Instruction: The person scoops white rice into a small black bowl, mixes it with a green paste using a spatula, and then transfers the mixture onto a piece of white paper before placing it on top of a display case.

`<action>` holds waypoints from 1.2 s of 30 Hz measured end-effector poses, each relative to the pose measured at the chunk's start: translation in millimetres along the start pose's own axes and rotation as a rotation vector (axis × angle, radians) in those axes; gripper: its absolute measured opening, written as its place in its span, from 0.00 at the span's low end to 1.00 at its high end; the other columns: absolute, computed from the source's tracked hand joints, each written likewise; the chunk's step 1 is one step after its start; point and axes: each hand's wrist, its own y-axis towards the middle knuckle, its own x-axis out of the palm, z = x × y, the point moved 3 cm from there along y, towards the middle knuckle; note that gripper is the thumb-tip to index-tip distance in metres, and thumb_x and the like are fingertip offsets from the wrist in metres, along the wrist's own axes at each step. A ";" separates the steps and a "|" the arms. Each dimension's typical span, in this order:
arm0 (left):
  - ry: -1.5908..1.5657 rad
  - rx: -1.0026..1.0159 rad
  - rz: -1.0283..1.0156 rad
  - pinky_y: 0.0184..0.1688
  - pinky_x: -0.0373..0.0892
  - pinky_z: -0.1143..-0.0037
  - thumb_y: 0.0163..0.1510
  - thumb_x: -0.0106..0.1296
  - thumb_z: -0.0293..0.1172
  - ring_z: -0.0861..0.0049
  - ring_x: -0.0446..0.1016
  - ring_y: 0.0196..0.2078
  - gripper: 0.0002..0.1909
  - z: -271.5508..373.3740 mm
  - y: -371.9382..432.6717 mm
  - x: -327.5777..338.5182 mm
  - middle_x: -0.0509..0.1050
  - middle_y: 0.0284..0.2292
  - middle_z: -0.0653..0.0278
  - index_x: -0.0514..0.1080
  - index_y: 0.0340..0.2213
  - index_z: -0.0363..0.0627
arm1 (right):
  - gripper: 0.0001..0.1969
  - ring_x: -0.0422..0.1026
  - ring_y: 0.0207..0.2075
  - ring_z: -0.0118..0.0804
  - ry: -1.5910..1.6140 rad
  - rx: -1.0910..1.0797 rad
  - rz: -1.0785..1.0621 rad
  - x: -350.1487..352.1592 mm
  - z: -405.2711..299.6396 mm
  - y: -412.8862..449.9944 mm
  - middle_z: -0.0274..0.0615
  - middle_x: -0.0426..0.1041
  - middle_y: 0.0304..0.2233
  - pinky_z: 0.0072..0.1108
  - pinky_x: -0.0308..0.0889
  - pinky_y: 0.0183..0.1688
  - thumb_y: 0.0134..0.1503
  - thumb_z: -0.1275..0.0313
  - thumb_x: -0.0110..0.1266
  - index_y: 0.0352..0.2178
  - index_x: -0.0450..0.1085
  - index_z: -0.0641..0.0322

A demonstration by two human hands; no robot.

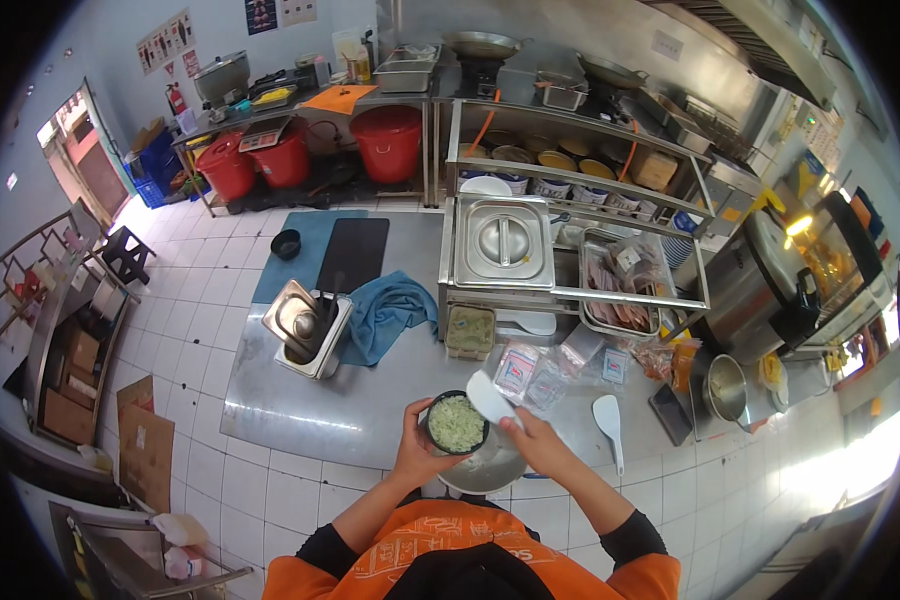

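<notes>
My left hand grips a small black bowl filled with pale green rice. In my right hand is a white plastic rice paddle, its blade tilted beside the bowl's right rim. Below both hands stands a wide metal bowl at the table's near edge; my hands and the black bowl hide part of it. A second white rice paddle lies on the steel table to the right.
Ahead are a lidded steel pan, a square tub and plastic packets. A blue cloth and an open steel container lie to the left. At right are a phone-like dark slab, a steel bowl and a large cooker.
</notes>
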 end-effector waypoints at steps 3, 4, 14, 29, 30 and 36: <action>0.014 0.042 0.037 0.56 0.62 0.69 0.30 0.66 0.15 0.69 0.59 0.55 0.50 -17.4 -7.1 -2.9 0.52 0.50 0.58 0.47 0.52 0.46 | 0.28 0.71 0.34 0.64 -0.065 -0.029 -0.098 20.2 -1.7 -2.5 0.65 0.71 0.29 0.41 0.64 0.37 0.58 0.49 0.41 0.45 0.58 0.66; 0.076 0.048 0.042 0.56 0.62 0.70 0.30 0.66 0.15 0.69 0.58 0.54 0.50 -21.0 -11.0 -3.8 0.52 0.50 0.58 0.47 0.52 0.45 | 0.28 0.71 0.33 0.63 -0.205 0.003 -0.143 25.4 -9.6 -10.9 0.64 0.71 0.28 0.40 0.65 0.36 0.58 0.49 0.41 0.45 0.58 0.66; 0.486 0.141 0.398 0.55 0.60 0.69 0.31 0.67 0.22 0.65 0.57 0.55 0.48 -2.1 -43.0 15.8 0.54 0.48 0.55 0.50 0.51 0.44 | 0.26 0.72 0.29 0.63 -0.197 -0.066 -0.321 33.8 8.0 0.9 0.63 0.71 0.23 0.40 0.65 0.31 0.57 0.53 0.45 0.44 0.57 0.68; 0.158 0.288 0.763 0.53 0.66 0.70 0.34 0.67 0.23 0.67 0.58 0.55 0.51 41.1 -117.4 -53.1 0.53 0.49 0.56 0.43 0.53 0.46 | 0.22 0.70 0.41 0.55 -0.578 -0.017 -0.048 28.6 4.9 -12.2 0.58 0.70 0.38 0.36 0.64 0.44 0.48 0.67 0.57 0.45 0.63 0.59; 0.192 0.304 0.752 0.55 0.64 0.70 0.35 0.66 0.21 0.68 0.58 0.56 0.50 53.2 -125.6 -60.0 0.54 0.49 0.56 0.43 0.53 0.45 | 0.24 0.67 0.44 0.55 -0.683 -0.201 0.171 36.4 -14.4 -15.1 0.55 0.69 0.40 0.36 0.62 0.47 0.45 0.71 0.59 0.45 0.63 0.57; 0.387 0.400 0.783 0.55 0.62 0.71 0.32 0.68 0.23 0.69 0.60 0.54 0.51 109.0 -198.3 -109.9 0.54 0.49 0.57 0.44 0.52 0.44 | 0.07 0.62 0.47 0.48 -0.290 -0.645 0.344 131.2 -126.1 -44.0 0.45 0.66 0.43 0.32 0.58 0.49 0.39 0.78 0.61 0.22 0.71 0.58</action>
